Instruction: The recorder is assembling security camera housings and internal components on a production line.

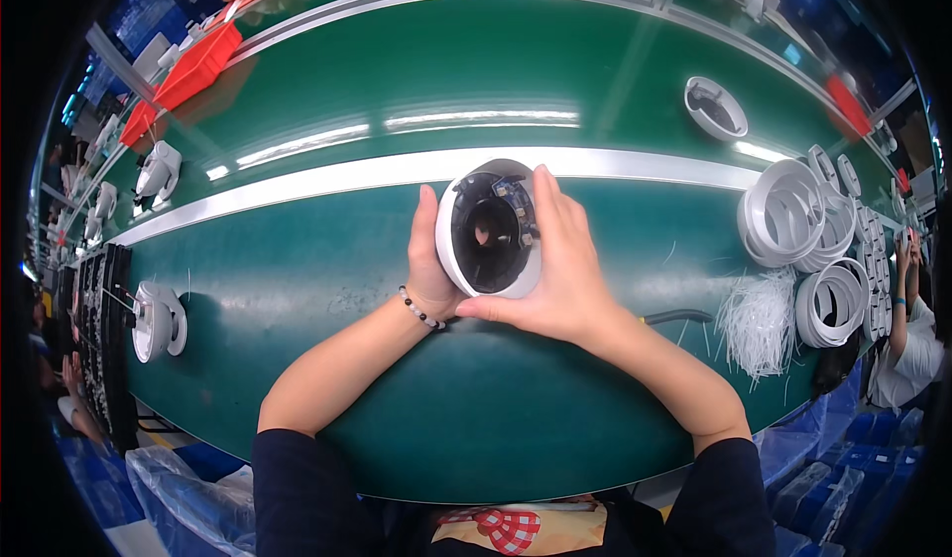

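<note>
Between my two hands is a white dome camera housing, lifted over the green table and tilted with its open side up. Inside it show a dark round lens part and a small blue circuit board. My left hand wraps the housing's left side, its thumb and fingers against the rim. On the other side, my right hand grips the white shell, with fingers pointing up along the edge and the thumb underneath. The fingers behind the housing are hidden.
Stacked white rings and a bundle of thin white strips lie at the right. A black-and-yellow handle lies beyond my right forearm. White camera units stand left beside a black rack. A white ring sits farther back.
</note>
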A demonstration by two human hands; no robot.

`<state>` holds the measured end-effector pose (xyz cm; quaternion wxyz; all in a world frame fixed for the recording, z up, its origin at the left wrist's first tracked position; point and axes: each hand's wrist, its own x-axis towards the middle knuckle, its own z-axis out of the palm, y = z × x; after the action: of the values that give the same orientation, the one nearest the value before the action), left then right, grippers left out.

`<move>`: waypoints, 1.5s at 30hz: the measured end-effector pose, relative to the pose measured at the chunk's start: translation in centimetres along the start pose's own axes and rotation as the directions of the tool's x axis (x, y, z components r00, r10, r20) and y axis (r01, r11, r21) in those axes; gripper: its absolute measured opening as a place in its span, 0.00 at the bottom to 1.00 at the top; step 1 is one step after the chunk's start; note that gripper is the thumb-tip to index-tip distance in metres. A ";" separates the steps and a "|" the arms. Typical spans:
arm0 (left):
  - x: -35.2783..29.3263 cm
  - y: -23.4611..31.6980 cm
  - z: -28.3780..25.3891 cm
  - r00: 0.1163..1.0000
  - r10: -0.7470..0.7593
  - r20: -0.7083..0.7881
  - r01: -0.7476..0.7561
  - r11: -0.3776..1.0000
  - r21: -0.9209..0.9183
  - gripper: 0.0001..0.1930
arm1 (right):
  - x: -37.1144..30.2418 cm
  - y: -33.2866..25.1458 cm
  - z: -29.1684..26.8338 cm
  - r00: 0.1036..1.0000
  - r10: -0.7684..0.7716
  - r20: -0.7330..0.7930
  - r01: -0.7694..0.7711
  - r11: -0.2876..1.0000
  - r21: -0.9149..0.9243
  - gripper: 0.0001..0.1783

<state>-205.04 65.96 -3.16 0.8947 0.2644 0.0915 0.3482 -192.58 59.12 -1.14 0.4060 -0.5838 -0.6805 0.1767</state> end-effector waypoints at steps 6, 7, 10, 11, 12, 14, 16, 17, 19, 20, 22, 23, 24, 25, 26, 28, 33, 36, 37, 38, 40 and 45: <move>-0.2 -0.3 -0.2 0.997 -0.065 -0.040 0.068 0.995 0.080 0.42 | 0.4 -0.1 -0.4 0.971 -0.226 -0.073 0.200 0.945 -0.259 0.69; -0.3 -0.3 -0.5 0.997 -0.067 -0.041 0.071 0.993 0.094 0.42 | 0.4 0.0 -0.3 0.969 -0.242 -0.056 0.223 0.946 -0.235 0.68; -0.4 -0.3 -0.3 0.997 -0.061 -0.043 0.066 0.990 0.127 0.42 | 0.6 0.4 0.0 0.964 -0.258 -0.056 0.243 0.949 -0.199 0.66; -0.4 -0.3 -0.2 0.998 -0.053 -0.043 0.058 0.988 0.145 0.42 | 0.6 0.5 0.1 0.963 -0.259 -0.072 0.242 0.952 -0.187 0.66; -0.4 -0.4 -0.3 0.998 -0.053 -0.042 0.058 0.988 0.146 0.42 | 0.6 0.4 0.2 0.963 -0.259 -0.073 0.242 0.952 -0.188 0.66; -0.5 -0.4 -0.7 0.999 -0.040 -0.020 0.043 0.980 0.194 0.42 | 0.6 0.4 0.2 0.972 -0.220 -0.086 0.202 0.962 -0.182 0.65; -0.6 -0.5 -0.7 0.999 -0.035 -0.016 0.038 0.980 0.195 0.42 | 0.6 0.3 0.3 0.974 -0.211 -0.083 0.193 0.964 -0.185 0.65; -0.6 -0.5 -0.7 0.999 -0.031 -0.012 0.033 0.980 0.195 0.42 | 0.6 0.3 0.3 0.976 -0.200 -0.081 0.182 0.965 -0.189 0.64; -0.6 -0.6 -0.9 1.000 -0.026 -0.014 0.028 0.978 0.204 0.42 | 0.6 0.0 0.1 0.985 -0.165 -0.060 0.152 0.972 -0.177 0.65; -0.6 -0.6 -0.9 1.000 -0.020 -0.017 0.023 0.977 0.213 0.42 | 0.6 0.0 0.1 0.991 -0.129 -0.038 0.121 0.979 -0.166 0.66; -0.7 -0.5 -0.8 0.999 -0.030 -0.018 0.033 0.975 0.220 0.41 | 0.5 0.0 0.1 0.992 -0.122 -0.037 0.114 0.980 -0.164 0.65; -0.8 -0.5 -0.7 0.999 -0.040 -0.019 0.043 0.973 0.226 0.41 | 0.5 -0.1 0.0 0.993 -0.114 -0.036 0.107 0.981 -0.162 0.65; -0.7 -0.5 -0.7 0.999 -0.040 -0.019 0.043 0.973 0.226 0.41 | 0.5 -0.1 0.0 0.993 -0.114 -0.036 0.106 0.981 -0.162 0.65; -0.8 -0.5 -0.7 0.999 -0.036 -0.011 0.038 0.972 0.234 0.41 | 0.5 -0.3 -0.1 0.994 -0.107 -0.030 0.100 0.979 -0.177 0.65; -0.8 -0.5 -0.7 0.999 -0.033 -0.003 0.032 0.970 0.242 0.41 | 0.5 -0.4 -0.3 0.995 -0.100 -0.024 0.094 0.977 -0.191 0.65; -0.8 -0.5 -0.5 0.999 -0.036 0.010 0.033 0.974 0.224 0.41 | 0.5 -0.8 -0.6 0.994 -0.108 -0.027 0.101 0.975 -0.197 0.65; -1.1 -0.8 -0.7 0.998 -0.057 0.029 0.051 0.979 0.197 0.41 | 0.2 -0.8 -0.6 0.994 -0.106 -0.017 0.100 0.972 -0.210 0.65; -1.4 -1.4 -1.8 0.993 -0.031 0.111 0.007 0.977 0.213 0.40 | -0.5 -0.4 0.1 0.998 -0.058 -0.031 0.054 0.993 -0.109 0.68; -1.5 -1.6 -1.8 0.989 -0.020 0.148 -0.007 0.984 0.177 0.38 | -0.9 -0.3 0.3 0.998 -0.056 -0.036 0.053 0.995 -0.087 0.69; -1.8 -1.6 -1.6 0.991 -0.040 0.131 0.010 0.975 0.223 0.41 | -1.1 -0.3 0.4 0.997 -0.067 -0.034 0.064 0.995 -0.078 0.71; -1.8 -1.5 -1.6 0.988 -0.026 0.152 -0.010 0.973 0.232 0.41 | -1.1 -0.3 0.6 0.996 -0.079 -0.042 0.076 0.995 -0.066 0.71; -1.4 -1.1 -2.0 0.983 0.029 0.181 -0.082 0.953 0.292 0.36 | -0.7 -0.1 1.1 0.991 -0.110 -0.074 0.106 0.993 -0.051 0.71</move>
<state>-206.16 65.23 -5.48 0.8388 0.4285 0.0568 0.3309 -193.43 58.71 -1.98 0.4269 -0.5618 -0.6990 0.1160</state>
